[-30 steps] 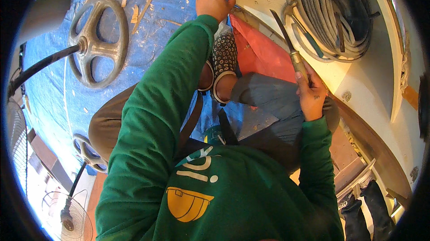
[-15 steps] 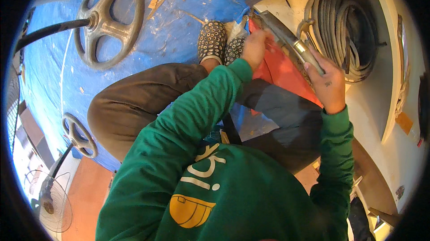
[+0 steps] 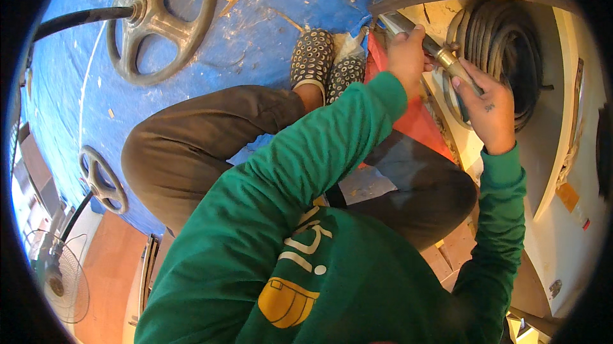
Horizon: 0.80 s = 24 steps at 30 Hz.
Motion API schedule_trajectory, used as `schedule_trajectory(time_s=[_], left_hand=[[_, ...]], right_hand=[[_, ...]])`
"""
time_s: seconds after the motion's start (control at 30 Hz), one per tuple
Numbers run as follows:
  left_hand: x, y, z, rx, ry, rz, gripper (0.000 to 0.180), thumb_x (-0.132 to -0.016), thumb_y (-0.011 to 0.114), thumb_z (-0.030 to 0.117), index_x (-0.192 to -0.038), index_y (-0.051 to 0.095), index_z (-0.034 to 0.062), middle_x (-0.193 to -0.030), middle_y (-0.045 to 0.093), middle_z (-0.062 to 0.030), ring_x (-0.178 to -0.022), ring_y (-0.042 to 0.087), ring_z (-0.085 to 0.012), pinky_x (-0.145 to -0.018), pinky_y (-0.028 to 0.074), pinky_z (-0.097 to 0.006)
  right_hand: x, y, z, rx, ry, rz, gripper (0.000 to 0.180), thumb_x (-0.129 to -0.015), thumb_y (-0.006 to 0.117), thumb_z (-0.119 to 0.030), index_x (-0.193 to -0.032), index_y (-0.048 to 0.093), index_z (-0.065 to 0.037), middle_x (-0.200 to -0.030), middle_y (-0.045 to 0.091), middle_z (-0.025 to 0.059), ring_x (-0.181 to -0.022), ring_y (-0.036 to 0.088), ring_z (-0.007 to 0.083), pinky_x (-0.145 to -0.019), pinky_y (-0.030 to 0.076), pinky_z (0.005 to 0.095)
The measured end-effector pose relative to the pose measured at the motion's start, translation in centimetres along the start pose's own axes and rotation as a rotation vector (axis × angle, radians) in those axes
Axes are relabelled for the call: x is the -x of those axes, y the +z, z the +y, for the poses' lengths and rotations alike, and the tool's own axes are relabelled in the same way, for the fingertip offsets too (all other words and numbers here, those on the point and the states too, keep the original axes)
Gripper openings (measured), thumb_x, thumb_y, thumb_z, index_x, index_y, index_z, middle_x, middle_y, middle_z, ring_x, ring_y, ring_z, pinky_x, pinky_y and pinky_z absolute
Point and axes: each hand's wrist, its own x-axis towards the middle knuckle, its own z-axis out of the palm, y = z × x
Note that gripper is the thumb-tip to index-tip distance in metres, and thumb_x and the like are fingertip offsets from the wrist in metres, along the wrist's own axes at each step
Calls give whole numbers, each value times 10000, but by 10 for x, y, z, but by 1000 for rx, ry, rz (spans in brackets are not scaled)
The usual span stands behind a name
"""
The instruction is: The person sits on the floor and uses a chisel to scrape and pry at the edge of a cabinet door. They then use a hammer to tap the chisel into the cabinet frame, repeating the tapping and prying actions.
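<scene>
Chisel-like tool (image 3: 446,58) at the upper right of the frame, its pale handle (image 3: 466,76) held in the right hand (image 3: 490,101).
Closest, the green sweatshirt (image 3: 383,274) fills the lower middle. Right fingers (image 3: 479,74) wrap snugly around the handle, just behind the brass-coloured ferrule; the left hand (image 3: 407,60) curls at the blade (image 3: 432,44), though I can't tell whether it grips. Brown trousers (image 3: 211,130) cross the middle, knees bent; beyond are dotted shoes (image 3: 313,56) at upper centre and a red sheet (image 3: 418,130) to their right. A coiled hose (image 3: 479,44) lies at upper right; blue tarp (image 3: 249,56) spreads upper left, near a spoked metal wheel (image 3: 167,21).
</scene>
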Motion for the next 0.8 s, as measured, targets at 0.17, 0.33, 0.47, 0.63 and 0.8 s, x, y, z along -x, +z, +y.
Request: schedule_trajectory(time_s=[0.17, 0.33, 0.47, 0.63, 0.8], left_hand=[[7, 21, 6, 149, 37, 63, 283, -1029, 489, 319, -1095, 524, 46, -928, 676, -116, -761, 687, -223, -574, 525, -375], [12, 40, 12, 165, 66, 155, 302, -1002, 487, 267, -1119, 494, -11, -843, 695, -168, -668, 681, -267, -543, 525, -393], [9, 44, 9, 138, 132, 215, 295, -1042, 450, 235, -1150, 397, -35, -814, 638, -223, -583, 651, -294, -559, 518, -422], [4, 47, 6, 233, 140, 217, 287, -1018, 448, 191, -1160, 388, -52, -854, 609, -222, -599, 643, -291, -600, 529, -427], [-4, 47, 4, 246, 179, 199, 268, -964, 494, 113, -1153, 396, -50, -903, 608, -202, -631, 650, -276, -600, 539, -404]], right_hand=[[-5, -3, -1, 17, 22, -16, 386, -911, 722, -221, -1227, 695, -1, -1123, 712, 241, -1033, 725, 326, -894, 532, 336], [-11, -12, -5, 52, -26, -39, 386, -909, 725, -223, -1218, 697, 6, -1104, 709, 255, -1009, 727, 337, -874, 534, 341], [-16, -15, -8, 79, -38, -45, 384, -906, 726, -215, -1212, 697, 15, -1066, 706, 274, -967, 731, 350, -855, 534, 350], [-18, -16, -14, 100, -50, -43, 369, -906, 718, -205, -1199, 701, 19, -1035, 709, 276, -937, 733, 359, -835, 538, 355], [-21, -19, -26, 127, -54, -58, 366, -906, 707, -207, -1186, 699, 27, -1030, 706, 277, -942, 730, 366, -825, 541, 354]])
